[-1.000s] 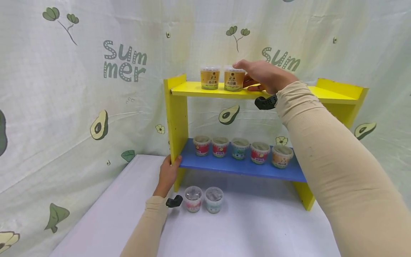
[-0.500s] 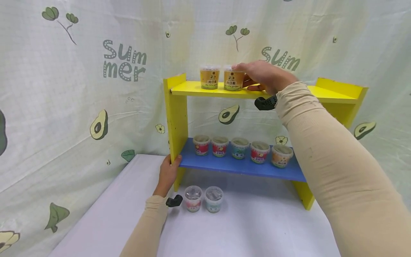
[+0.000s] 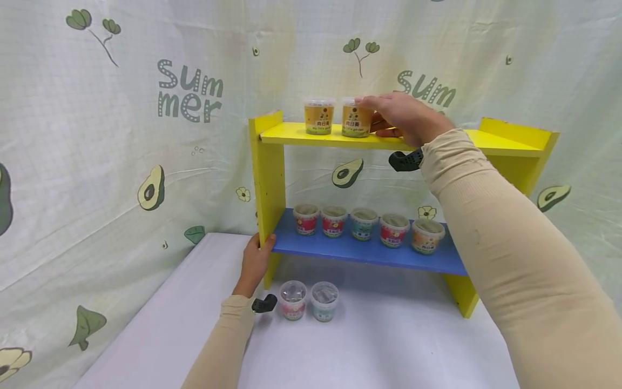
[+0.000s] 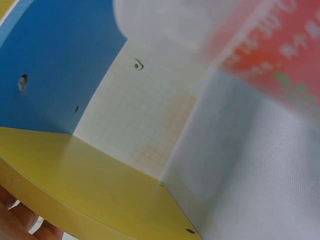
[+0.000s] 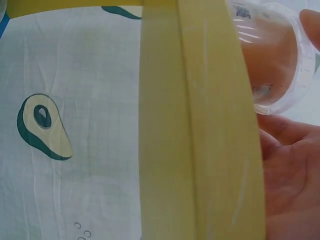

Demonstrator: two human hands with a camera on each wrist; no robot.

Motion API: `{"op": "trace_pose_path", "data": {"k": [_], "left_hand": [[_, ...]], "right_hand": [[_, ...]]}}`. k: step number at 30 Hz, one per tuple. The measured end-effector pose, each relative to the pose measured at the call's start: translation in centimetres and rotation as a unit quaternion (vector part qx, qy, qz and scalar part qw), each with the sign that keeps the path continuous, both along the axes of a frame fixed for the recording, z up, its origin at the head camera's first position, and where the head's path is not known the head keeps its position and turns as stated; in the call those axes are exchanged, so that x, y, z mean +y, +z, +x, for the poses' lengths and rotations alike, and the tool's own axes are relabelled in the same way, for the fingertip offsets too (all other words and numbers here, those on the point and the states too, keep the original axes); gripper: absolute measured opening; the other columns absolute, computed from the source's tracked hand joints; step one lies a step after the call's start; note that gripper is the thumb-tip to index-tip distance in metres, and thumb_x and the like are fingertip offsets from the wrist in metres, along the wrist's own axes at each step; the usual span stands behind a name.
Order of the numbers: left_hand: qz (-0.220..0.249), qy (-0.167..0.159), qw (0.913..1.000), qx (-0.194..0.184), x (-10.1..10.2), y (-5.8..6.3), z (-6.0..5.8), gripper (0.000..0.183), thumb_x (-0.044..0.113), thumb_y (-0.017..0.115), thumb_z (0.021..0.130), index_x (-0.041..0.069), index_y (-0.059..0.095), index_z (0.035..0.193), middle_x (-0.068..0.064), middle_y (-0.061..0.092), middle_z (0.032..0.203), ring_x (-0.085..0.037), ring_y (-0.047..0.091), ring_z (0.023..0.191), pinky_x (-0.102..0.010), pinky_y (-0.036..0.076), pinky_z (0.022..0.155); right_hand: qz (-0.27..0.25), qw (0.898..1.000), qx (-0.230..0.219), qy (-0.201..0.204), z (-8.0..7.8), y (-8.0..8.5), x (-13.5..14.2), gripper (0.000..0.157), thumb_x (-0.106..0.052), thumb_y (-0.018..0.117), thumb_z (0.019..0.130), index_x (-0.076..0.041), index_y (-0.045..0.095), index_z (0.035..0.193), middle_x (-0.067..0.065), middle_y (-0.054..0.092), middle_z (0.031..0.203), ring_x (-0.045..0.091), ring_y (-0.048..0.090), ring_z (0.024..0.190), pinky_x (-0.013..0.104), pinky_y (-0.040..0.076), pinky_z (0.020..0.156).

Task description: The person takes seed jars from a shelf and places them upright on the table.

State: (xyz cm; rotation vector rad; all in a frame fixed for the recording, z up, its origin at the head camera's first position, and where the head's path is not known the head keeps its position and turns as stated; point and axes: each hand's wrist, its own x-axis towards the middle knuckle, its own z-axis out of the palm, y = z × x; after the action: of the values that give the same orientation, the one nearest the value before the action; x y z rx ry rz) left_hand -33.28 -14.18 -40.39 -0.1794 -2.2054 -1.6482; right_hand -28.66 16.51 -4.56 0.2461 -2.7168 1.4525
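Observation:
In the head view, my right hand [image 3: 405,116] is at the top board of a yellow and blue shelf [image 3: 320,141]. It holds an orange-labelled plastic cup [image 3: 356,120] from the right, thumb at the lid's rim and fingers low along its side. The right wrist view has the same cup [image 5: 272,55] between thumb and fingers, partly hidden by the board. A matching orange cup [image 3: 318,118] stands just left of it. Low on the shelf's left side panel, my left hand [image 3: 255,262] grips the edge; its fingers [image 4: 25,217] show outside the yellow panel in the left wrist view.
On the blue middle board stands a row of several cups, including a red-labelled cup [image 3: 305,220] and a blue-labelled cup [image 3: 363,225]. Two clear-lidded cups, one pink [image 3: 293,301] and one pale green [image 3: 324,302], stand on the white table [image 3: 389,346] before the shelf. A printed curtain [image 3: 194,146] hangs behind.
The held orange cup has shifted very slightly right, away from its neighbour, with my right hand still on it. My left hand stays on the side panel.

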Motion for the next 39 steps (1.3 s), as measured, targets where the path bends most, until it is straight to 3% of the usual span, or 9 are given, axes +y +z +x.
{"op": "trace_pose_path", "data": {"k": [4,9,15,23,31,35,39], "left_hand": [[0.001,0.004,1.0000,0.000,0.0,-0.2,-0.1,0.065,0.054,0.054,0.099,0.003,0.050,0.139,-0.018,0.058,0.127,-0.034,0.056,0.111,-0.053,0.044,0.100],[0.002,0.007,1.0000,0.004,-0.1,-0.2,0.0,0.064,0.052,0.054,0.099,0.002,0.051,0.139,-0.018,0.058,0.126,-0.035,0.056,0.110,-0.053,0.044,0.099],[-0.008,0.016,0.9998,-0.001,-0.1,-0.4,0.1,0.061,0.051,0.054,0.100,0.002,0.052,0.137,-0.019,0.059,0.126,-0.035,0.057,0.111,-0.053,0.044,0.099],[-0.003,0.016,0.9999,0.001,-0.3,-0.4,0.0,0.063,0.053,0.054,0.100,0.002,0.052,0.137,-0.019,0.059,0.126,-0.036,0.057,0.111,-0.054,0.045,0.099],[0.001,0.014,0.9999,0.000,0.0,-0.4,0.0,0.065,0.053,0.054,0.099,0.002,0.051,0.138,-0.019,0.058,0.127,-0.036,0.057,0.112,-0.054,0.044,0.100],[0.002,0.014,0.9999,0.000,0.3,-0.4,-0.1,0.065,0.053,0.055,0.099,0.002,0.050,0.139,-0.019,0.058,0.128,-0.035,0.056,0.113,-0.054,0.044,0.101],[-0.002,0.010,0.9999,0.005,0.4,-0.2,-0.3,0.064,0.052,0.055,0.099,0.001,0.051,0.138,-0.019,0.058,0.127,-0.035,0.056,0.113,-0.054,0.043,0.101]], "right_hand": [[-0.047,0.999,0.021,0.002,0.0,-0.4,0.4,0.072,-0.062,0.059,0.092,-0.015,0.049,0.145,0.006,0.051,0.139,0.024,0.049,0.121,0.037,0.039,0.105],[-0.135,0.989,0.055,0.012,0.1,-0.8,0.7,0.069,-0.057,0.066,0.090,-0.012,0.051,0.140,0.009,0.053,0.135,0.028,0.054,0.119,0.042,0.045,0.102],[-0.184,0.979,0.075,0.050,0.7,-1.1,1.1,0.062,-0.045,0.066,0.095,-0.010,0.045,0.142,0.011,0.048,0.136,0.031,0.051,0.119,0.046,0.047,0.101],[-0.190,0.976,0.082,0.065,1.4,-1.1,2.5,0.057,-0.042,0.060,0.099,-0.012,0.039,0.142,0.010,0.045,0.137,0.031,0.048,0.120,0.045,0.044,0.104],[-0.193,0.975,0.092,0.058,2.7,-1.1,3.7,0.060,-0.045,0.064,0.096,-0.013,0.039,0.141,0.009,0.045,0.135,0.030,0.049,0.118,0.037,0.048,0.100],[-0.221,0.967,0.107,0.066,3.4,-1.6,4.5,0.058,-0.042,0.062,0.098,-0.012,0.039,0.141,0.009,0.044,0.135,0.029,0.046,0.120,0.038,0.045,0.102],[-0.267,0.951,0.130,0.091,4.4,-2.3,5.5,0.053,-0.038,0.060,0.099,-0.011,0.040,0.141,0.010,0.044,0.135,0.029,0.045,0.122,0.034,0.049,0.097]]}}
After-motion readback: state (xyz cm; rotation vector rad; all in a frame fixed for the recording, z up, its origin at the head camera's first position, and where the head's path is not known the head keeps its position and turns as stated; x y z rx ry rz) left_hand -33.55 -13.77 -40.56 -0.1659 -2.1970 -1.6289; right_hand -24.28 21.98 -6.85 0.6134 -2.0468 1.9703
